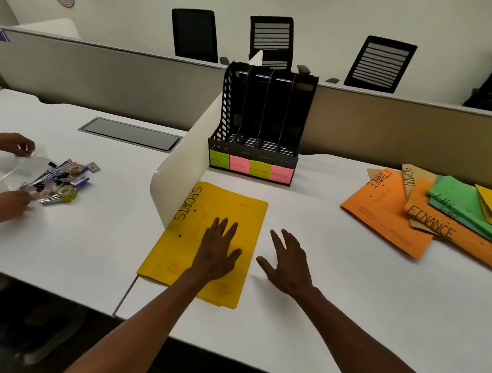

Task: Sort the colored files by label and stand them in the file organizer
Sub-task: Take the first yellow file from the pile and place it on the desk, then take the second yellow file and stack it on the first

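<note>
Head camera looks down on the left hand (218,251), which lies flat, palm down and fingers spread, on a yellow file marked SPORTS (206,241); it presses on the sheet and grips nothing. Just to the right, the right hand (287,262) is open with fingers splayed, off the file's right edge above the white desk (302,321); whether it touches the desk cannot be told. The yellow file lies flat at the near edge of the desk, its left side beside a white divider panel (182,158).

Farther back, in line with the file, stands a black file organizer (261,114) with four upright slots, all showing no files. Sticky labels (250,167) run across its front: green, pink, green, pink, the third reading FINANCE; the others are too faint to read surely.

At the far right lies a loose pile of files (435,211): two orange ones marked FINANCE, a brown one marked ADMIN beneath them, green ones, and another yellow one on top at the edge.

Left of the divider, on the neighbouring desk, another person's hands (12,176) handle a clear plastic bag beside a heap of small stationery (61,182).
</note>
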Demonstrator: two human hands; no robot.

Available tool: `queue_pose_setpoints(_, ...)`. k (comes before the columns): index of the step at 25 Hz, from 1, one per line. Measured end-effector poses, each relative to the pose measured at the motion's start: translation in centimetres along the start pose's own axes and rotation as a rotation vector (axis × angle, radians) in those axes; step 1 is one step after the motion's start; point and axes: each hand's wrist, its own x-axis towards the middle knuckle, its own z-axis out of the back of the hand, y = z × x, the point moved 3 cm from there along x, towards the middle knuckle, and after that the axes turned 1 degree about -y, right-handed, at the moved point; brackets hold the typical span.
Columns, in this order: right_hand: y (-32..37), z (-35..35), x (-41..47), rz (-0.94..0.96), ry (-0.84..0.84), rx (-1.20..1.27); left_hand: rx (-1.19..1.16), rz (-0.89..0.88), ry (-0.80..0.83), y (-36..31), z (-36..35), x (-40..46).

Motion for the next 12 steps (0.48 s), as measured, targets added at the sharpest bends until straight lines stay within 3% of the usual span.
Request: queue_pose_setpoints(12,-15.3,8.0,-1.3,-0.196,-0.137,-0.081,-0.055,-0.285,-0.003,-18.0,-5.2,7.9)
